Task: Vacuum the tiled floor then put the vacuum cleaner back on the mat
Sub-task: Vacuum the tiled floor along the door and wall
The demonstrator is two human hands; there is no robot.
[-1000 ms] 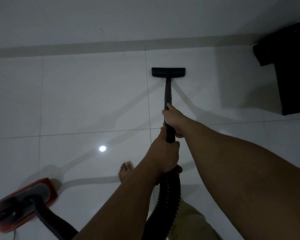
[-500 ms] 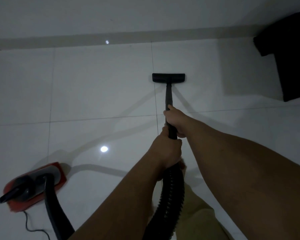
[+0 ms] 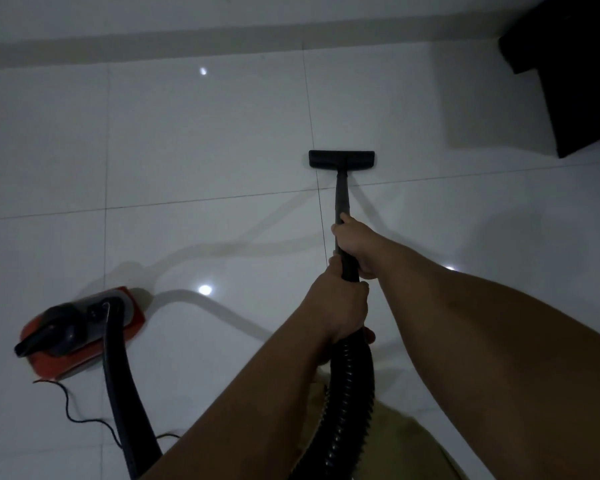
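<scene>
Left hand [image 3: 340,308], right hand [image 3: 355,239] clenched, outstretched

A single head-worn view looks forward and steeply down from standing height, with a wide-angle lens that bends the tile joints of the floor [image 3: 194,161]. Both forearms reach in from the bottom edge, very near the lens, and the left hand [image 3: 340,306] and right hand [image 3: 355,242] sit close to the frame's centre. The wall base [image 3: 153,46] runs along the top, farthest off. A dark object [image 3: 575,74] at upper right is perhaps furniture; dim light hides its detail.
</scene>
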